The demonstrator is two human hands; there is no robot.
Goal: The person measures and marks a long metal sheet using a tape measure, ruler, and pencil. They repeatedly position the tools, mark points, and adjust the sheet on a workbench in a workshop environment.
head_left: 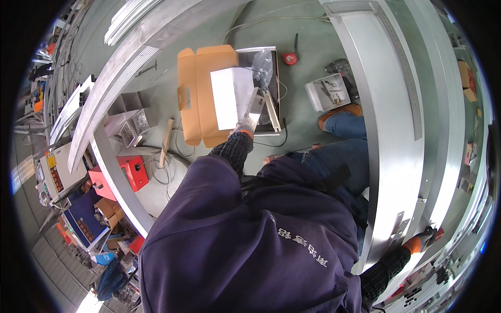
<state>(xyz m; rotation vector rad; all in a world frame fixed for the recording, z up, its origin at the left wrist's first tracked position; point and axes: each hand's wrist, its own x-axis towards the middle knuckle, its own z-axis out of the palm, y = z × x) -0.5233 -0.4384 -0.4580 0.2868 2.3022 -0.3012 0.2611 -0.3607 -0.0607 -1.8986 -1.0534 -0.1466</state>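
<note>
My left hand (pixel 246 126), gloved with an orange cuff, reaches down over an open cardboard box (pixel 203 99). It is closed on a short silver metal piece (pixel 254 108), whose exact kind I cannot make out. Beneath lie a white sheet of paper (pixel 225 99), a clear plastic bag (pixel 262 68) and a light metal bar (pixel 272 111). At the far right, my right hand (pixel 429 237), in a dark glove with an orange cuff, is beside the wide silver metal beam (pixel 389 104). Its fingers are small and partly hidden, and a small reddish thing (pixel 440 235) shows near them.
A white tray of small tools (pixel 329 92), a power drill (pixel 339 67) and a red tape measure (pixel 290 58) lie between box and beam. A long metal profile (pixel 99 88) arches along the left. Past it are a red box (pixel 133 173), grey bins (pixel 128 125) and loose cables (pixel 162 169).
</note>
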